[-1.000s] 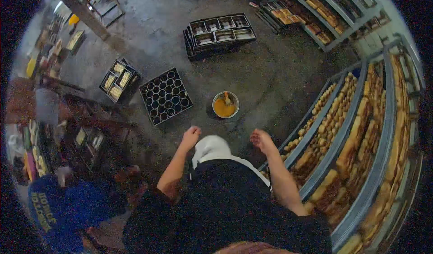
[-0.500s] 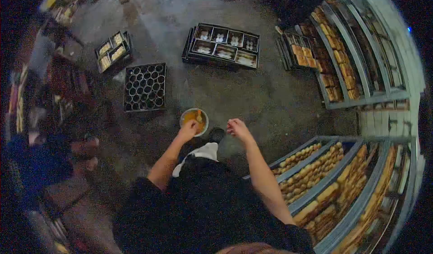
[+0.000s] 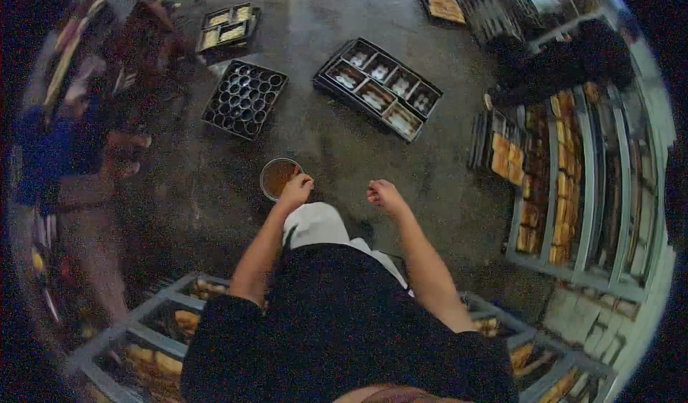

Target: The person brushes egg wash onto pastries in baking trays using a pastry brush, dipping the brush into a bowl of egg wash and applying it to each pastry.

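My left hand (image 3: 297, 190) is closed at the right rim of a round bowl (image 3: 262, 181) holding an orange-brown liquid. A short orange-brown handle-like piece shows beside its fingers; whether the hand grips the bowl, that piece or both is too small to tell. To the right, my right hand (image 3: 384, 195) hangs over the floor with its fingers curled, and what it holds, if anything, cannot be made out. Below the bowl is a white cloth or apron (image 3: 315, 225) at my waist.
A black tray of round cups (image 3: 246, 100), a stack of sectioned pans (image 3: 380, 88) and small pans with pale dough (image 3: 228, 32) lie ahead. Racks of baked goods (image 3: 559, 188) stand right and behind. A person in blue (image 3: 54, 156) is at left; a dark-clothed person (image 3: 566, 63) is upper right.
The view has turned, so the racks and trays have shifted. The bowl and my left hand appear farther left. The brush-like item seen in the bowl earlier is now mostly hidden.
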Motion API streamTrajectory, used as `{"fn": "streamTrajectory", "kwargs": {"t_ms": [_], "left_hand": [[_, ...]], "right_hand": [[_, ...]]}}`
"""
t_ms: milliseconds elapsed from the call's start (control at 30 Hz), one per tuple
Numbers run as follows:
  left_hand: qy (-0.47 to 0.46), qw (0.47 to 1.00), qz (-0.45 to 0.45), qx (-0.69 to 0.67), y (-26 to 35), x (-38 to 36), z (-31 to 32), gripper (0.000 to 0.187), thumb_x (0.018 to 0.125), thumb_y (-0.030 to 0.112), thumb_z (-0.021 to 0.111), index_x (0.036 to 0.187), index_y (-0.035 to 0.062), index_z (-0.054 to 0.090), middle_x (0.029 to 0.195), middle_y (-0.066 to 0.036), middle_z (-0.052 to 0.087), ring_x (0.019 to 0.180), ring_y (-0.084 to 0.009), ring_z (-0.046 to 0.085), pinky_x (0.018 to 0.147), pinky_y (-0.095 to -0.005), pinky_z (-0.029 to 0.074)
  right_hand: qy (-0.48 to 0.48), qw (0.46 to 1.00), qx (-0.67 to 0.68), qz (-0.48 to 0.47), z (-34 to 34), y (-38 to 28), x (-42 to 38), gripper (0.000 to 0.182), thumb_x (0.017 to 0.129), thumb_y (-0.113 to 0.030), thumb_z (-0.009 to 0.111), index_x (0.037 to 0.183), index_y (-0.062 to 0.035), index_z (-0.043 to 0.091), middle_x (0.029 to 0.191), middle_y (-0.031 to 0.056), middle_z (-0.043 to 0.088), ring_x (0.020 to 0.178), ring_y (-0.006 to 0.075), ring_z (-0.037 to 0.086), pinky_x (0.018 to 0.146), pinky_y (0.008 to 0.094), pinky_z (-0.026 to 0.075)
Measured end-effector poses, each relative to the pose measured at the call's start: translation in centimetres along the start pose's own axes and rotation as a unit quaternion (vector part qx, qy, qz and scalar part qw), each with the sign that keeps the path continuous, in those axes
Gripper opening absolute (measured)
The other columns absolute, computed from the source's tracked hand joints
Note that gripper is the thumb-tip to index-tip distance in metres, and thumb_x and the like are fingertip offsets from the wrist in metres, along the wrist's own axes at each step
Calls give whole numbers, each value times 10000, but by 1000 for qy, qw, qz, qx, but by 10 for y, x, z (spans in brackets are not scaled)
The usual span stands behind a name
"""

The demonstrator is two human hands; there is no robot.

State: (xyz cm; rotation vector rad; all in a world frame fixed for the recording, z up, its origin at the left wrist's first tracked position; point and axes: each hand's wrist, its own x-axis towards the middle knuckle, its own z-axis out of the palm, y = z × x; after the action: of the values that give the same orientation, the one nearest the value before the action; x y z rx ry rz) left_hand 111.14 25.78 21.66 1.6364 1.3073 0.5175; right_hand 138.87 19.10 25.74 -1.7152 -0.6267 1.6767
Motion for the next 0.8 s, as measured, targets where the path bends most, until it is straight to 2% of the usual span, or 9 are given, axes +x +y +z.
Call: {"fn": "streamTrajectory", "kwargs": {"t_ms": [33,133,167,233,400,500,600,667,800], "left_hand": [[-21,996,-41,-75,-2,0,8,250,835,239,499,938,25,577,864,-126,625,833,-249,594,749,-344,448],[11,989,-128,-78,36,-3,19,256,844,255,497,951,36,578,884,-109,629,836,-229,596,759,-327,447],[44,996,-73,-19,42,-1,21,256,850,248,503,973,34,572,910,-104,631,837,-209,598,759,-315,452],[66,991,-87,-74,31,22,39,251,855,227,502,983,19,562,913,-105,629,825,-201,599,749,-315,459],[75,949,-187,-242,-6,78,79,238,874,185,481,979,-21,541,896,-112,618,816,-176,594,743,-311,465],[75,960,-206,-176,-21,123,97,241,860,200,491,969,-5,556,868,-112,629,785,-194,603,718,-316,467],[70,968,-217,-105,-35,170,117,257,838,234,507,961,18,570,835,-124,634,776,-224,610,709,-334,465],[58,962,-255,-75,-20,210,113,258,833,239,507,964,26,572,827,-133,633,781,-241,612,713,-339,463],[77,976,-203,-10,14,293,92,235,830,216,504,968,37,569,865,-164,621,815,-287,600,724,-360,456]], "right_hand": [[-14,998,-52,-34,-14,3,12,242,858,-296,507,902,-58,521,764,20,554,574,110,532,491,240,398],[-33,987,-145,-53,-52,-12,34,244,864,-301,506,902,-61,521,745,25,549,566,111,527,483,244,397],[-27,990,-139,-12,-61,-22,37,243,866,-301,504,902,-62,522,740,26,548,563,111,526,479,246,396],[-28,991,-122,35,-77,-41,62,239,868,-301,503,904,-65,525,734,25,549,561,110,525,472,249,393],[-13,993,-25,111,-118,-45,139,233,866,-293,509,907,-64,531,729,27,555,567,109,535,466,250,394],[8,996,-62,59,-153,-31,191,229,862,-278,516,917,-56,527,730,35,557,573,105,535,471,248,401],[24,986,-148,67,-168,-60,215,227,858,-262,516,914,-42,534,738,51,568,579,109,536,479,250,411],[34,995,-74,52,-184,-81,235,226,854,-256,516,909,-38,543,744,55,576,583,110,538,484,253,416],[104,993,-26,42,-240,-56,296,210,847,-236,509,890,-35,554,739,54,579,592,117,541,489,273,428]]}}
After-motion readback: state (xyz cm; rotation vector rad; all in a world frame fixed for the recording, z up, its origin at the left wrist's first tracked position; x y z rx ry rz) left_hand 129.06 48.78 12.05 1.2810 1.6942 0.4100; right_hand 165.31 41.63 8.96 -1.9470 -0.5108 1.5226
